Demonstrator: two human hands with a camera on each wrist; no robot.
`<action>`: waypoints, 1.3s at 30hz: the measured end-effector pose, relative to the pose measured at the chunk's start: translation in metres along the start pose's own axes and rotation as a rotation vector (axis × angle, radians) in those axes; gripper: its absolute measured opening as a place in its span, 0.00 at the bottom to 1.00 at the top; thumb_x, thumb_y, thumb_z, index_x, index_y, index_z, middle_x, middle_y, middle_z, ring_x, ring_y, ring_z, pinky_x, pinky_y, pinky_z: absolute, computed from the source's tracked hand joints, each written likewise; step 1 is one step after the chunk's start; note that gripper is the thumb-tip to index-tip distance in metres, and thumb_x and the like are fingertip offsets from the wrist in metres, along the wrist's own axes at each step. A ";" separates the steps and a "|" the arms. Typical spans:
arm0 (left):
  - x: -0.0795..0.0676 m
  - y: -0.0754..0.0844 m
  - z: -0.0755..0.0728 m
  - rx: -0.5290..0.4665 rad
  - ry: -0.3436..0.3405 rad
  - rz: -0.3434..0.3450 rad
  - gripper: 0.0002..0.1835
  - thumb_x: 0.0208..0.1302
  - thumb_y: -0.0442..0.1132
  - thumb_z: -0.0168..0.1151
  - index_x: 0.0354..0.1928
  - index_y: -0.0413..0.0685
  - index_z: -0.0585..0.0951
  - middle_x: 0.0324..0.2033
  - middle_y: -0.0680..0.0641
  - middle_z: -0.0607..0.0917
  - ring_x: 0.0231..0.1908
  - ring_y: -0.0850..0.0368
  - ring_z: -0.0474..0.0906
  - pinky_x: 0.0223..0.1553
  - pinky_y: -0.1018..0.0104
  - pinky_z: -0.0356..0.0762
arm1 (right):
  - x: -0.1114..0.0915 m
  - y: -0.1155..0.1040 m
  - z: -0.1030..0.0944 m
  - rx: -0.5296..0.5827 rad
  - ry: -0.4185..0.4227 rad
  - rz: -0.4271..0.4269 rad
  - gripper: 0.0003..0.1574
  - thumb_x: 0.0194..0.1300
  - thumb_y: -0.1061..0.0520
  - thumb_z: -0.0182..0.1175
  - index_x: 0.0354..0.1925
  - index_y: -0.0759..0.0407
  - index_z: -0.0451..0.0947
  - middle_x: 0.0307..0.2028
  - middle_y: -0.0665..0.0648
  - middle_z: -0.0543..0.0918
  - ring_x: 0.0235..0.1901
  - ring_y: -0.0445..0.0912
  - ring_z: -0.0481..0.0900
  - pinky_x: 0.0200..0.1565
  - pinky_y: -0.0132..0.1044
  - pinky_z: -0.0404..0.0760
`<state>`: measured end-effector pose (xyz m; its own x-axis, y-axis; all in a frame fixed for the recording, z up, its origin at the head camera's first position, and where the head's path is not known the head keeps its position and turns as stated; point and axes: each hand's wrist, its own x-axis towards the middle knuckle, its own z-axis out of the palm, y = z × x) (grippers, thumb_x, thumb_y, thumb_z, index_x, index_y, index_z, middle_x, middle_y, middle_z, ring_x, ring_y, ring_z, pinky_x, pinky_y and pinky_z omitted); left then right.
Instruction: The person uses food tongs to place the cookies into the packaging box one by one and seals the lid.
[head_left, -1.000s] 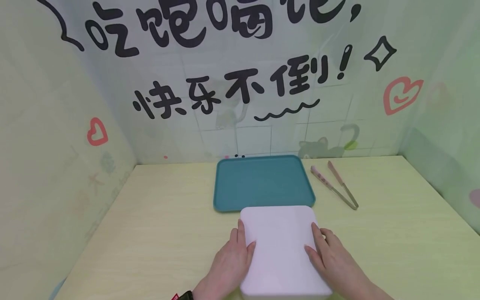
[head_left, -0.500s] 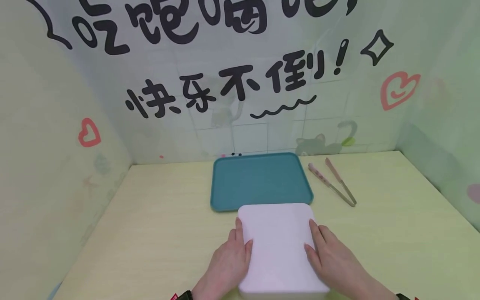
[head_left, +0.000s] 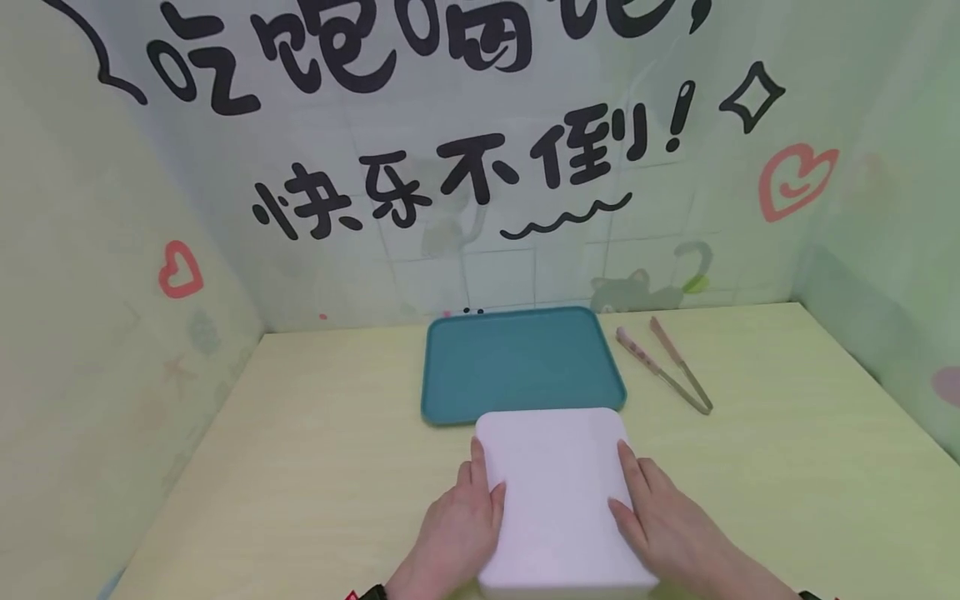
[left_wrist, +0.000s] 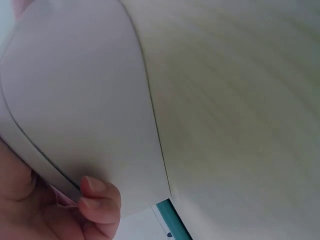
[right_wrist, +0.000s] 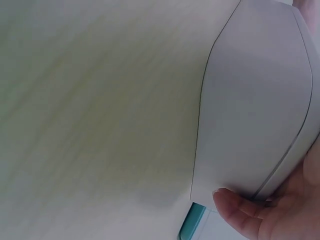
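A white lidded box point(head_left: 562, 500) lies on the table close to the person, its short side facing them. My left hand point(head_left: 453, 521) holds its left side, thumb on the lid and fingers down along the wall. The right hand point(head_left: 671, 517) grips the opposite side likewise. In the left wrist view, curled fingertips point(left_wrist: 100, 200) press the box wall point(left_wrist: 85, 110) below the lid seam. The right wrist view has fingers point(right_wrist: 235, 210) against the other wall point(right_wrist: 250, 110). The box's underside and contents are hidden.
A teal tray point(head_left: 521, 367) lies flat just behind the box. Right of it rest tongs point(head_left: 675, 375) with pinkish handles, spread apart. Printed cloth walls point(head_left: 450, 275) border the pale wooden table point(head_left: 337, 433) at the back and sides.
The whole head view has shifted slightly, moving everything a little left. Both hands keep the same hold on the box, which stays in place relative to the tray.
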<state>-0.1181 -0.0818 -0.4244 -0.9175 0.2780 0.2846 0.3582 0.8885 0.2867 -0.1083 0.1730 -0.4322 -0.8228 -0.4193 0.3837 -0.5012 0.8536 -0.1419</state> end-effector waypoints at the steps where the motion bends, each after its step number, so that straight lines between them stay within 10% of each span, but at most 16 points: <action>1: 0.000 0.000 0.001 0.008 0.007 0.006 0.31 0.67 0.42 0.50 0.62 0.22 0.60 0.33 0.39 0.75 0.13 0.56 0.67 0.13 0.65 0.66 | 0.000 0.000 0.001 -0.001 0.013 -0.005 0.37 0.65 0.50 0.54 0.61 0.76 0.61 0.41 0.60 0.71 0.37 0.44 0.68 0.36 0.36 0.76; 25: 0.007 -0.004 -0.007 -0.062 -0.132 -0.047 0.34 0.69 0.46 0.47 0.66 0.25 0.55 0.35 0.38 0.75 0.17 0.54 0.69 0.17 0.63 0.69 | 0.009 0.004 -0.001 0.125 -0.095 0.079 0.46 0.64 0.42 0.56 0.66 0.72 0.56 0.44 0.62 0.73 0.39 0.47 0.74 0.37 0.40 0.77; 31: 0.013 -0.009 -0.015 0.024 -0.086 -0.024 0.34 0.64 0.50 0.54 0.61 0.27 0.64 0.37 0.38 0.73 0.27 0.49 0.73 0.18 0.62 0.70 | 0.019 0.009 -0.011 0.049 -0.115 0.142 0.52 0.57 0.32 0.57 0.64 0.67 0.61 0.40 0.60 0.76 0.36 0.48 0.74 0.32 0.40 0.77; 39: 0.033 -0.023 -0.022 0.158 0.120 0.093 0.32 0.60 0.53 0.60 0.51 0.28 0.71 0.33 0.37 0.74 0.27 0.48 0.74 0.17 0.64 0.72 | 0.053 0.033 -0.030 0.030 0.116 0.082 0.42 0.58 0.42 0.61 0.59 0.71 0.68 0.42 0.66 0.78 0.41 0.55 0.76 0.31 0.47 0.78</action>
